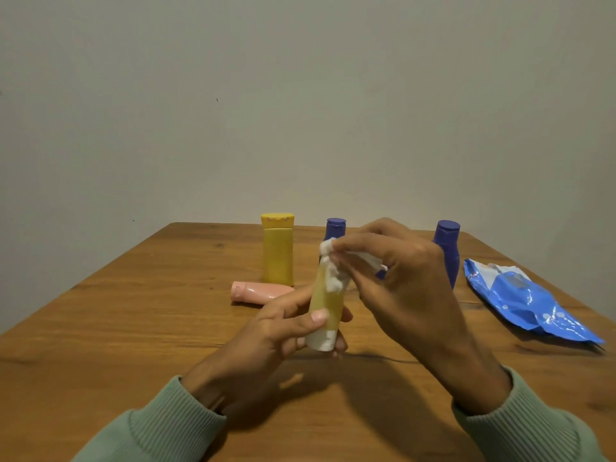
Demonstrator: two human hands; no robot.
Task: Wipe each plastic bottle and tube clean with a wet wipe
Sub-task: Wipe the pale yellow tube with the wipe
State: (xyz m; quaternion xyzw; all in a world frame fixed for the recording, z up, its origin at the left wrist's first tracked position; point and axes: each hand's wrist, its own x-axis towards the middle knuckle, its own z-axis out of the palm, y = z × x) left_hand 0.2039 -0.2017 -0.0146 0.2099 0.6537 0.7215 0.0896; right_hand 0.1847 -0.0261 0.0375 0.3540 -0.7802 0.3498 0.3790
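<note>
From my station I see the left hand (276, 328) curled round the lower part of a pale yellow tube (328, 300), white end down, holding it near upright above the wooden table (133, 311), while the right hand (410, 281) pinches a crumpled white wet wipe (336, 271) against the tube's upper end. Behind them a yellow bottle (278, 255) stands upright with a pink tube (260, 291) lying on its side just before it. The centre purple bottle (336, 228), mostly hidden so I cannot tell its shape, and the right purple bottle (448, 248) stand further right, near a blue wipes pack (520, 301) lying flat.
</note>
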